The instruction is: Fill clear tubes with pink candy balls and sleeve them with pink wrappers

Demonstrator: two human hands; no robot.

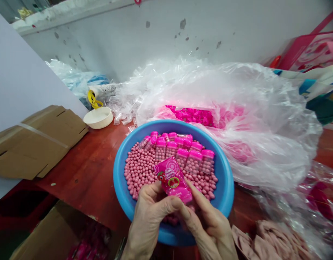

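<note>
Held over the near side of the blue basin [119, 180] is a bright pink printed packet [173, 177], tilted with its printed face toward me. My left hand [148, 216] pinches its lower left side between thumb and fingers. On the other side, the fingers of my right hand [212, 224] grip its lower right edge, both thumbs close together. Small round pink candies [139, 169] fill the basin beneath. On top of them lie several small clear containers [195, 160] with pink caps, candies inside. The packet's lower end is partly hidden by my thumbs.
A large clear plastic bag [277, 108] with pink pieces [193, 115] sits behind and right. Left are a white shallow dish [98, 118], yellow tape [93, 98], clear tubes [125, 108] and folded cardboard [41, 133]. A box [47, 231] is lower left; cloth [272, 240] lower right.
</note>
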